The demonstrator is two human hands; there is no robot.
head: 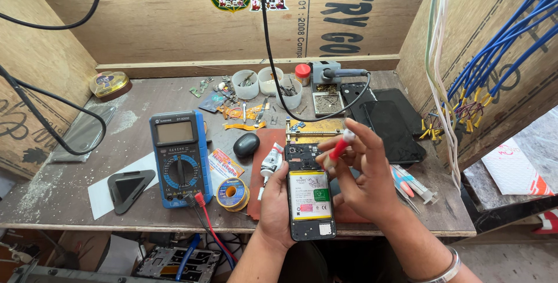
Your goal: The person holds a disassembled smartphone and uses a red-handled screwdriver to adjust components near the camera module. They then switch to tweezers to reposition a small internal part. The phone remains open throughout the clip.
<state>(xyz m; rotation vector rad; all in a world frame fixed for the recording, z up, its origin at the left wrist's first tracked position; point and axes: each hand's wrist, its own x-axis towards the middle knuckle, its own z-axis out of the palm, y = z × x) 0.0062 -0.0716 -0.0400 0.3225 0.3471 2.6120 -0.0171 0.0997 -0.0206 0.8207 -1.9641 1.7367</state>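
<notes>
An opened phone (311, 199) lies back-up at the bench's front edge, its white battery and circuit board exposed. My left hand (276, 204) grips the phone's left side from below. My right hand (363, 172) hovers over the phone's upper right, fingers pinched on a small red-and-white tool (340, 146) that points down toward the board near the top of the phone. A white glue tube (270, 164) lies just left of the phone.
A blue multimeter (179, 158) with red and black leads, a solder spool (231, 193), a black oval case (246, 144), small cups of parts (267, 82), a soldering stand (325, 76), dark phone screens (392, 126), syringes (412, 181) and blue wall wires (500, 50) surround the work spot.
</notes>
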